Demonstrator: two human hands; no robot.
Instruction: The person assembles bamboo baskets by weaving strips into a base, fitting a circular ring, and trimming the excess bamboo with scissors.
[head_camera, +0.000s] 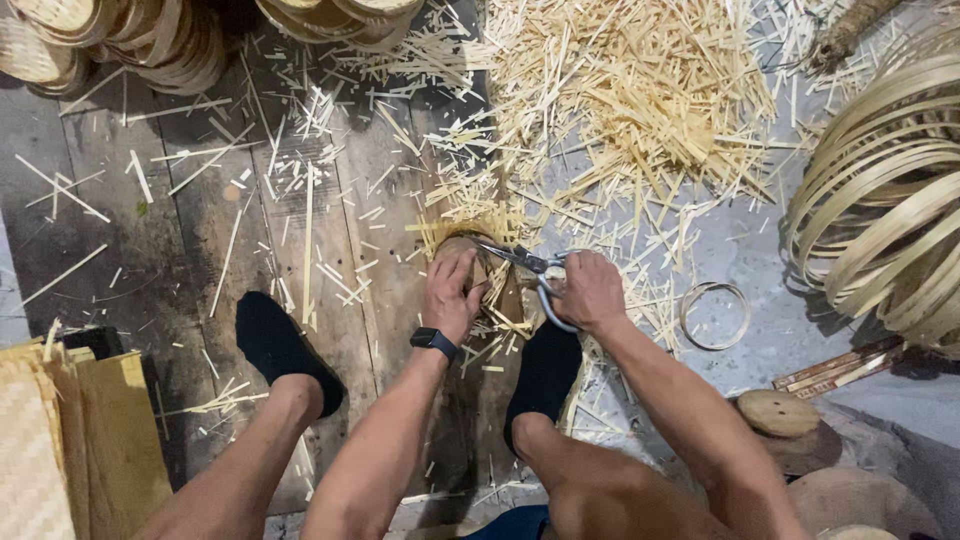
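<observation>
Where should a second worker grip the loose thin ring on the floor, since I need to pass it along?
Grip the thin ring by its far-right rim, from the side away from the right hand. It lies flat and apart, with bare floor beside it.

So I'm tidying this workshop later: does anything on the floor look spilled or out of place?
Yes: pale bamboo offcuts lie scattered across the floor, heaped thickest beyond the scissors in the right hand. Loose slivers reach the plank and the feet. The left hand presses a small woven piece. Nothing looks broken.
</observation>
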